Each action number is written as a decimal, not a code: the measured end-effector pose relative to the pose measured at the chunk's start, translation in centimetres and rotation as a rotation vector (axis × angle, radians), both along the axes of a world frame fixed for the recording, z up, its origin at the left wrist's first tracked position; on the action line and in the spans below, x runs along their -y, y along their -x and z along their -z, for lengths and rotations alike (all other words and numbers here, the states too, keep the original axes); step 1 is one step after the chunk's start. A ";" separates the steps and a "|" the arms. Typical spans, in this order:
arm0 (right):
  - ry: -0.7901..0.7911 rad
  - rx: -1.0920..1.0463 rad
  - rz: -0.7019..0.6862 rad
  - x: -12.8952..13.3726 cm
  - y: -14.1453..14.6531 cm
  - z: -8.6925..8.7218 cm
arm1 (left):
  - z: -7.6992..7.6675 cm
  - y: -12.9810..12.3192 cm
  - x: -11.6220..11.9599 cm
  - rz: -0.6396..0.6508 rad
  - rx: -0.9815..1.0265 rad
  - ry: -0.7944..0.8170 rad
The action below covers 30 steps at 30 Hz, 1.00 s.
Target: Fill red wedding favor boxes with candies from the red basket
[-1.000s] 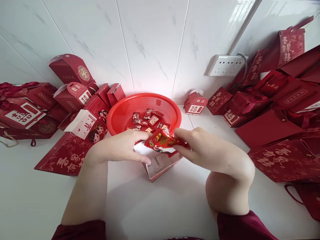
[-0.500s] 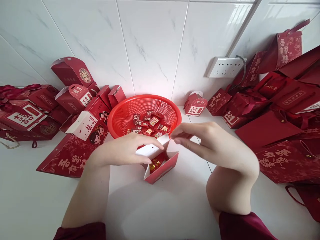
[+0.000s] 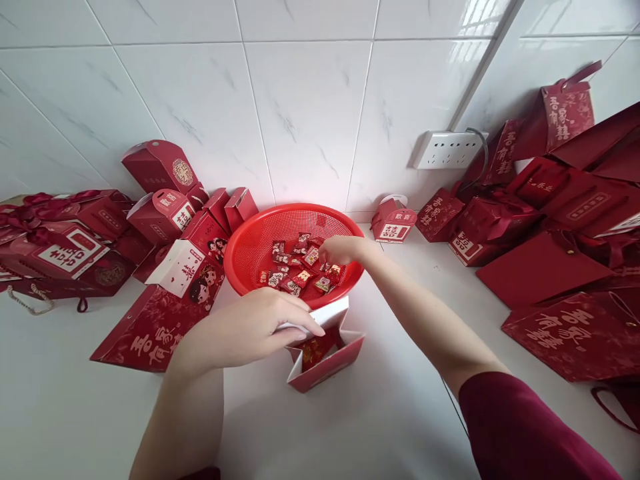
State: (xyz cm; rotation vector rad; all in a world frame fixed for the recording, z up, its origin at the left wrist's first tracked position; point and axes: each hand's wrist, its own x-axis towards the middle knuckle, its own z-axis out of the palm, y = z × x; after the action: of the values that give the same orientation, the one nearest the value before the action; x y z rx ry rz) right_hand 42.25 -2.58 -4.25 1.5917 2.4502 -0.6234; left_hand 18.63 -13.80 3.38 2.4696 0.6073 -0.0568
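Observation:
My left hand (image 3: 265, 325) grips the white-lined flap of an open red gift box (image 3: 327, 370), thumb on one side and fingers on the other. Inside the box lie a few shiny red and gold wrapped pieces. Just behind it stands a red plastic basket (image 3: 240, 233) with perforated walls, holding several small wrapped candies (image 3: 301, 278). My right hand (image 3: 343, 250) reaches over the basket's right side. Its fingers are curled down at the candies; whether one is between the fingertips is hidden.
Red gift boxes (image 3: 70, 243) are stacked at the left, beside a flat red bag (image 3: 145, 330). A small red box (image 3: 394, 220) stands against the tiled wall. More red boxes and bags (image 3: 545, 260) fill the right, below a white power strip (image 3: 447, 150).
My right hand has moved from beside the gift box's flap, forward into the basket. My left hand keeps its hold on the box. The view has tilted up slightly.

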 end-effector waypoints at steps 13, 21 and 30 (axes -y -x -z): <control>0.071 0.202 0.055 -0.8 1.6 3.2 | -0.4 0.7 0.1 -0.071 0.028 0.079; -0.163 -0.175 0.140 -0.2 -1.1 1.4 | 0.9 -0.5 -0.4 -0.223 0.176 0.018; -0.104 -1.087 0.220 6.4 -2.3 -0.5 | 2.2 -1.5 -1.3 -0.351 0.419 0.071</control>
State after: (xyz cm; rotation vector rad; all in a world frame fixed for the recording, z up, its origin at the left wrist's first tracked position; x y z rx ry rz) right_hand 44.58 -8.94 -3.75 1.8798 2.9923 -1.8175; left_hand 20.13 -12.46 1.20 2.1774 0.8192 0.5507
